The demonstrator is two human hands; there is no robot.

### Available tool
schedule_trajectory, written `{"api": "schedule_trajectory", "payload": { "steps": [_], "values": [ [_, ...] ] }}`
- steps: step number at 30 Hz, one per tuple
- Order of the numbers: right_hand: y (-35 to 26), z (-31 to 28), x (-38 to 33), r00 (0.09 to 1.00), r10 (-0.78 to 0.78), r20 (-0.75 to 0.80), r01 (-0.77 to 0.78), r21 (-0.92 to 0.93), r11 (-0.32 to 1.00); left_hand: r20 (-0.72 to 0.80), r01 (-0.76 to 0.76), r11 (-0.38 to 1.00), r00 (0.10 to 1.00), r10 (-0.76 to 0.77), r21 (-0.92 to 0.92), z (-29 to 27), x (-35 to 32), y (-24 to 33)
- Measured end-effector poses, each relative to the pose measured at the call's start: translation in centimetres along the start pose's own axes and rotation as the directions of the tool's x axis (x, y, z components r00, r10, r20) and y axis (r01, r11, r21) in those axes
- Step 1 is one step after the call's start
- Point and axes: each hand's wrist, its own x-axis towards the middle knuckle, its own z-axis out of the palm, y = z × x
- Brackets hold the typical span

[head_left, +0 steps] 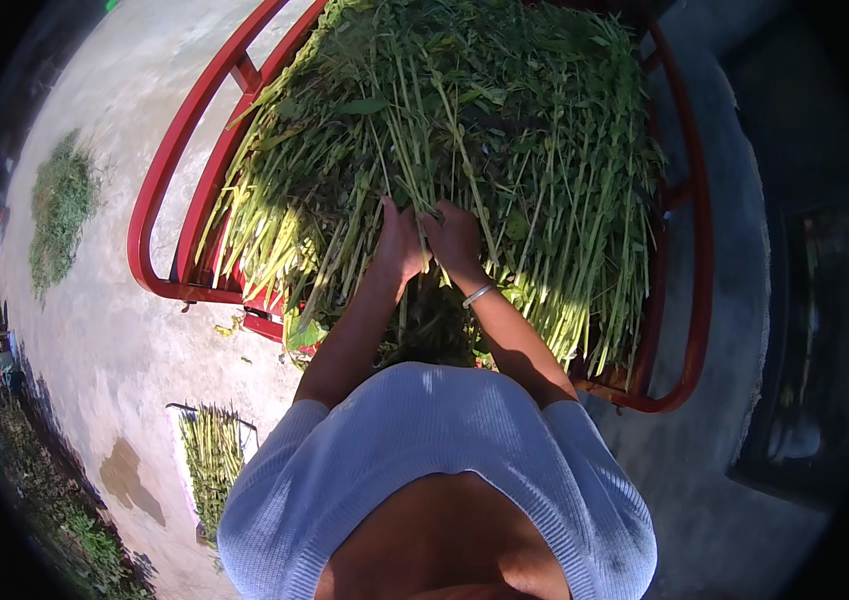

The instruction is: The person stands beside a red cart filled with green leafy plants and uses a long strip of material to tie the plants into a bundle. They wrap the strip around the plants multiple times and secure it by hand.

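A thick heap of cut green plant stalks (585,200), leafy at the far end with paler stems toward me, fills a red metal cart bed. Close together at the near middle of the heap, both my hands are closed round a few upright stalks (405,130). My left hand (401,242) grips them low, thumb pointing up. Just to its right, my right hand (453,238) has its fingers curled round the stems, and a pale bangle (479,296) circles that wrist. The exact stems inside each fist are partly hidden by my fingers.
Red tubular rails (150,215) border the cart on the left, and another rail (700,270) on the right. On the concrete floor (125,350) lie a small green plant pile (63,208) and a bundle of stalks (211,455) at lower left.
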Motion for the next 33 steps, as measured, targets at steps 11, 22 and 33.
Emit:
{"api": "schedule_trajectory", "payload": {
  "steps": [11,22,33],
  "values": [
    [-2.5,-1.8,-4.1,0.926,-0.284,-0.251,0.324,0.137,0.936,0.096,-0.109,0.988,0.990,0.099,0.113,-0.6,-0.4,-0.9],
    [4.4,-3.0,-11.9,0.643,-0.045,0.765,0.220,-0.128,0.967,0.171,-0.027,0.998,0.985,0.017,0.058,1.2,-4.7,7.8],
    [13.8,5.9,-0.9,0.967,-0.253,-0.026,0.233,-0.310,0.922,-0.006,-0.024,0.966,1.000,0.027,0.258,2.5,-6.6,3.1]
  ]
}}
